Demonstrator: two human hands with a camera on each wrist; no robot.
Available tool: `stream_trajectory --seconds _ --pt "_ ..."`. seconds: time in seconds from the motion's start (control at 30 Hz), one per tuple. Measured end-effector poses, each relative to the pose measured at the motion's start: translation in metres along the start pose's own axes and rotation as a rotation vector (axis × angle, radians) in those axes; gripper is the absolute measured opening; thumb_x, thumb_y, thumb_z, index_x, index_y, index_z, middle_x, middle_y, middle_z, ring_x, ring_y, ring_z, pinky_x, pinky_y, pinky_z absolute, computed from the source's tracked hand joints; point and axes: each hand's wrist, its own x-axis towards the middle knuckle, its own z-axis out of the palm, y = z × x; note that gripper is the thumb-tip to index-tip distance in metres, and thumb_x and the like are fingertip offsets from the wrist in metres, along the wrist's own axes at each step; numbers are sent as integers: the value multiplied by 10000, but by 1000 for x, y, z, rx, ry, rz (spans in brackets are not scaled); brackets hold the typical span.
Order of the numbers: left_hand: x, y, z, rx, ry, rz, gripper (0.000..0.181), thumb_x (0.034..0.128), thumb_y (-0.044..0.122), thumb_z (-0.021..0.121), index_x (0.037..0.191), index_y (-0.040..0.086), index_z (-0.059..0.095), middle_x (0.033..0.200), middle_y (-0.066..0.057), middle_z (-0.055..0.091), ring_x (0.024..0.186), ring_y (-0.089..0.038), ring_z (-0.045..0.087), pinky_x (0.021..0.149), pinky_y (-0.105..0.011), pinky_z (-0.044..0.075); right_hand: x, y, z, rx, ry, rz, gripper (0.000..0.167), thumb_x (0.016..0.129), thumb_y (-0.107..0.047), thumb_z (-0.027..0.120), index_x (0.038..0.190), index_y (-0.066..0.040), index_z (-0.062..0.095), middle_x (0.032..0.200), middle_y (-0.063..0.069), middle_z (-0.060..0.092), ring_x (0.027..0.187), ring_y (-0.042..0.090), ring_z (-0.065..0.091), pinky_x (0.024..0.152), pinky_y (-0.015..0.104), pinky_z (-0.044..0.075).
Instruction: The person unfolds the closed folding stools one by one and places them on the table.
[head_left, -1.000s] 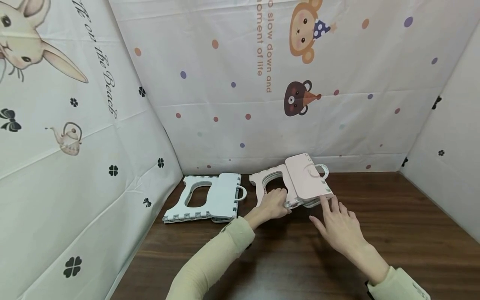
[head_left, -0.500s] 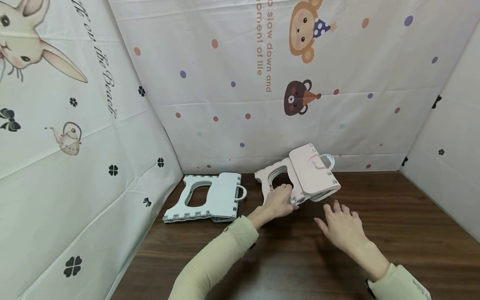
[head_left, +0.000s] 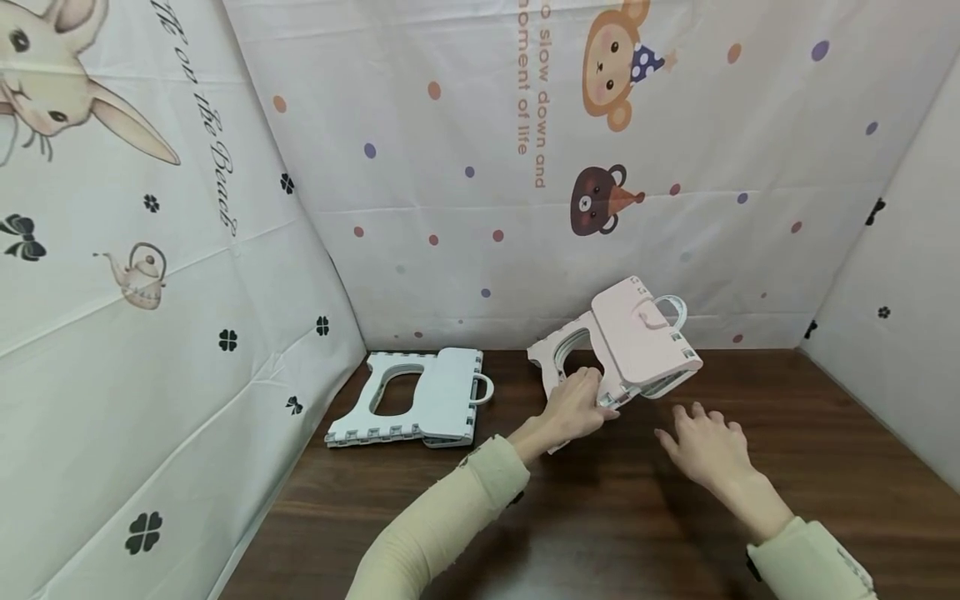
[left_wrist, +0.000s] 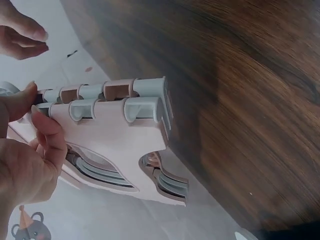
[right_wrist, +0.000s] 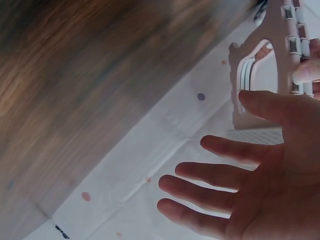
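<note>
Folding stool (head_left: pixel 637 337), pale pink with light-grey hinges (left_wrist: pixel 144 111), tilts collapsed. Left hand (head_left: pixel 576 405) grips its edge; right hand (head_left: pixel 708 447) spreads nearby.

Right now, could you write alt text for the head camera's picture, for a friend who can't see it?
A person's left hand grips a tilted pink folding stool over a dark wooden table, while the right hand is close by, apart from it. A pale blue folding stool lies to the left, before a patterned white cloth.
</note>
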Motion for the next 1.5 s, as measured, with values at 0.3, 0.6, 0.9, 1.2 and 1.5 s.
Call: stream_trajectory --seconds 0.3,0.6,0.9,1.2,1.5 --pt "6 20 5 -61 38 40 386 821 417 745 968 120 549 841 48 527 692 -59 447 586 -169 340 3 9 1 -8 -22 14 475 877 -334 647 1111 72 570 1034 292 623 840 478 573 660 603 434" --pt "24 50 6 -91 126 48 407 805 449 745 976 138 546 866 58 533 695 -45 461 588 -152 335 11 21 -6 8 -2 27 348 897 -286 600 1010 42 581 927 278 652 816 480 592 634 591 432" --pt "32 71 10 -115 132 4 400 813 456 737 971 158 522 855 83 484 687 -22 414 583 -135 314 18 35 -10 36 -64 70 347 911 -276 554 1070 31 573 913 333 630 820 504 589 656 620 425" --pt "39 77 17 -136 135 22 412 819 461 729 900 168 451 841 78 419 688 -28 384 562 -130 294 23 49 -14 52 -103 91 342 923 -248 522 1104 40 562 936 352 626 820 539 596 627 626 426" --pt "47 89 29 -206 133 6 405 840 458 704 975 160 466 881 86 405 741 -22 389 604 -121 311 23 61 -24 59 -137 115 322 921 -198 470 1080 71 545 927 368 611 806 550 588 601 614 418"
